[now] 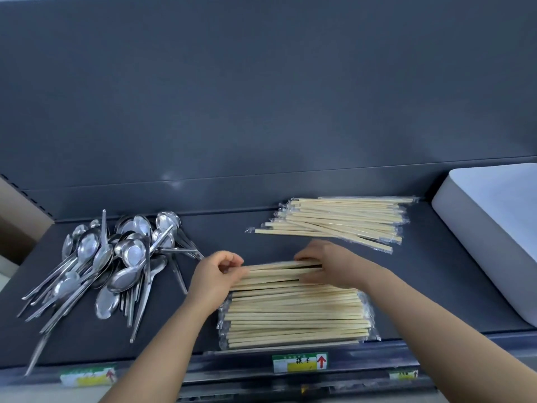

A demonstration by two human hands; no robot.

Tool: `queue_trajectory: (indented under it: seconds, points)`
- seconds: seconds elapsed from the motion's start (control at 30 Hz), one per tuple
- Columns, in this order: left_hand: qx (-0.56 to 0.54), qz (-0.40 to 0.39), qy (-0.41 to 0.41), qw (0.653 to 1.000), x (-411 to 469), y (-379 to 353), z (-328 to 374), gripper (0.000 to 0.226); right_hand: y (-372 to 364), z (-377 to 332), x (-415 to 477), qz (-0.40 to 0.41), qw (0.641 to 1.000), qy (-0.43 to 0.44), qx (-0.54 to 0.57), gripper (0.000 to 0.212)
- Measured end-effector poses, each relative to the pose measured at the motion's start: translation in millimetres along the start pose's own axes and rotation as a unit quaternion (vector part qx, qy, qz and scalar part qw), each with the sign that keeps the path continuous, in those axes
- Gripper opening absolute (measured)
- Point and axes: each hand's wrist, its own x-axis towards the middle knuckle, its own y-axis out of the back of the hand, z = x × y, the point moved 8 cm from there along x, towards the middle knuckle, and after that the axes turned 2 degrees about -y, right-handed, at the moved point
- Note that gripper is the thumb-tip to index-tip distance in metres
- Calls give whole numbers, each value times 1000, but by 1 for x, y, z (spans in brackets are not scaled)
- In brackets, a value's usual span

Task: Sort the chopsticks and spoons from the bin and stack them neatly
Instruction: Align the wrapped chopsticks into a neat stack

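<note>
At lower centre of the frame, a small bundle of chopsticks (279,274) runs left to right between both hands, parallel to the neat stack (296,318) directly below it. The left hand (216,274) pinches its left end with curled fingers; the right hand (325,263) curls over its right end. Setting it down looks like a short drop onto the stack's upper edge. A loose pile (343,222) waits at upper right beside the white bin (488,228); spoons (116,257) sprawl at left, clear of the drop
</note>
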Motion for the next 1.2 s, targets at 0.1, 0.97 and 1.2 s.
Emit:
queue_trajectory:
  seconds: [0.1,0.97,1.2]
  points:
    - [60,-22,-47,997,-5,-3,-6,23,0,8,-11,46,999,-12,10,62]
    - [63,5,-79,995,-40,-15,-13,40,-27,26,-73,202,947,-161,190,49]
    - [99,53,-129,985,12,-14,41,28,38,51,-65,254,954,-155,42,43]
